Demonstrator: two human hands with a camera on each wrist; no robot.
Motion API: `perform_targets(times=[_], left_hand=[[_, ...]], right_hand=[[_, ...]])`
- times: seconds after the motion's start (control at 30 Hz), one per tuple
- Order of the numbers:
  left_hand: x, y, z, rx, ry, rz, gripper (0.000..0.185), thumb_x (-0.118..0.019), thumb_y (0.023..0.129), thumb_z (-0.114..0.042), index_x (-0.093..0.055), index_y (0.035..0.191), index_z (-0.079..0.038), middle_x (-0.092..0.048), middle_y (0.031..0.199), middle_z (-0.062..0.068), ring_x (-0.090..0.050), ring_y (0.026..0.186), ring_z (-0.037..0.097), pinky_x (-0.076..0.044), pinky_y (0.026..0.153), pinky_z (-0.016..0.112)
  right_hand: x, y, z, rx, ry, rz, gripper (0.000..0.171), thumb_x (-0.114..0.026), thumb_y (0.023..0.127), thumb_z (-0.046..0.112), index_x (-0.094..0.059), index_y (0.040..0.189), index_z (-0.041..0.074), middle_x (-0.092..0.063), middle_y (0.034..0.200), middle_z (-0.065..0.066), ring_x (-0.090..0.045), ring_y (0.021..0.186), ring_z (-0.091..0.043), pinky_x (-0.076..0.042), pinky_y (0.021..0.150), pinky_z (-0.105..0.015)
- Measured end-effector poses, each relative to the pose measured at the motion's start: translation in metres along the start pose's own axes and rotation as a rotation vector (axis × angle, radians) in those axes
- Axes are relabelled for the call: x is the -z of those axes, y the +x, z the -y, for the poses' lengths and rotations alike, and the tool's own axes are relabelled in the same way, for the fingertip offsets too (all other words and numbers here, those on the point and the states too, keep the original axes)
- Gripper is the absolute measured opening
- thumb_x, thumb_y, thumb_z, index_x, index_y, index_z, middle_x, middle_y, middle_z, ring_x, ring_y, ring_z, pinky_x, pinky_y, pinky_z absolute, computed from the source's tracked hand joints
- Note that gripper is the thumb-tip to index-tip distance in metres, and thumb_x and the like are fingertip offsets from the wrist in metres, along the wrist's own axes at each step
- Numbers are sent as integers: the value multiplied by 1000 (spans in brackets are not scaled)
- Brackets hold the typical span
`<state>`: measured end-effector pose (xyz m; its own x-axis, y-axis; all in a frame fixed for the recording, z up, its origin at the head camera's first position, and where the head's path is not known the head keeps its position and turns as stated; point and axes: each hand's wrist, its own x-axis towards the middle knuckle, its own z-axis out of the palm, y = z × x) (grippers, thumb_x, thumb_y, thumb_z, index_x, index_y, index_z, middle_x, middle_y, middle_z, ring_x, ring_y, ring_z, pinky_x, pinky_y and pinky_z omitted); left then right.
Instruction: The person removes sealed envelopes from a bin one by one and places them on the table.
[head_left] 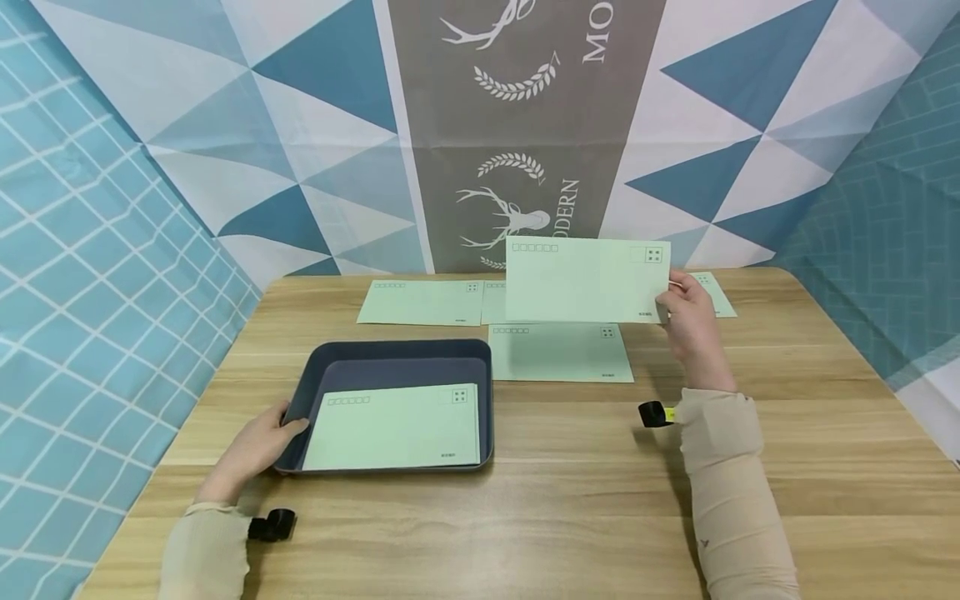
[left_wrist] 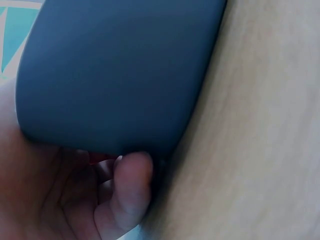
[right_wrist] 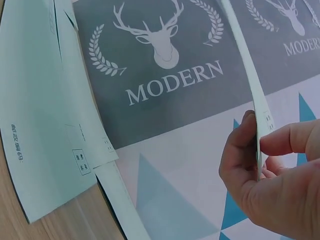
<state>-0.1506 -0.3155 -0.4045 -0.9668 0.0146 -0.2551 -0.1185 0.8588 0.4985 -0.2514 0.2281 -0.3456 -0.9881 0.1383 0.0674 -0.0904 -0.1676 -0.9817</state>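
Note:
My right hand (head_left: 692, 317) pinches a pale green envelope (head_left: 588, 279) by its right end and holds it upright above the table's back part. Edge-on in the right wrist view, that envelope (right_wrist: 256, 95) sits between thumb and fingers. At the left, my left hand (head_left: 251, 446) grips the left side of a dark blue tray (head_left: 405, 372), its thumb over the rim. The tray's outer wall (left_wrist: 120, 75) fills much of the left wrist view. Inside the tray lie stacked green envelopes (head_left: 393, 429); how many is hidden.
Behind the tray lies one envelope (head_left: 420, 304), with another (head_left: 493, 308) partly hidden beside it. Further ones lie below the raised envelope (head_left: 561, 354) and behind my right hand (head_left: 718, 293). The wooden table (head_left: 570, 500) meets a patterned cloth backdrop (head_left: 337, 192).

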Motion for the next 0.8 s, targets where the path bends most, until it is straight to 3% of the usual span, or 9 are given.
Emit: perform_targets(times=[0.17, 0.4, 0.57, 0.7, 0.8], left_hand=[[0, 0, 0, 10, 0, 6, 62, -36, 96, -38, -31, 132, 13, -39, 128, 37, -39, 115, 52, -36, 91, 58], [1, -3, -2, 11, 2, 8, 61, -36, 96, -36, -32, 131, 13, -39, 128, 38, -39, 115, 52, -36, 91, 58], [1, -2, -3, 16, 3, 7, 62, -36, 96, -37, -31, 132, 14, -38, 129, 38, -38, 116, 52, -35, 91, 58], [1, -2, -3, 19, 7, 8, 63, -36, 96, -37, -29, 133, 14, -36, 130, 38, -36, 117, 53, -35, 92, 59], [1, -1, -2, 21, 7, 11, 65, -35, 96, -38, -28, 133, 14, -35, 131, 39, -35, 117, 53, -34, 93, 59]], right_hand=[[6, 0, 1, -19, 90, -29, 36, -36, 91, -3, -36, 128, -2, -52, 98, -1, -57, 85, -7, -51, 65, -17], [18, 2, 3, -30, 289, -104, 16, -45, 91, -3, -48, 105, 5, -46, 101, -4, -56, 82, -11, -52, 58, -21], [29, 3, 6, -41, 389, -137, 13, -51, 89, -2, -51, 100, 5, -40, 103, -6, -57, 80, -12, -52, 56, -24], [39, 1, 9, -49, 415, -152, 13, -52, 89, -1, -49, 101, 4, -38, 103, -6, -59, 76, -12, -51, 55, -24], [47, -1, 12, -64, 374, -184, 15, -51, 90, 2, -48, 104, 6, -38, 103, -4, -56, 78, -12, -50, 54, -22]])
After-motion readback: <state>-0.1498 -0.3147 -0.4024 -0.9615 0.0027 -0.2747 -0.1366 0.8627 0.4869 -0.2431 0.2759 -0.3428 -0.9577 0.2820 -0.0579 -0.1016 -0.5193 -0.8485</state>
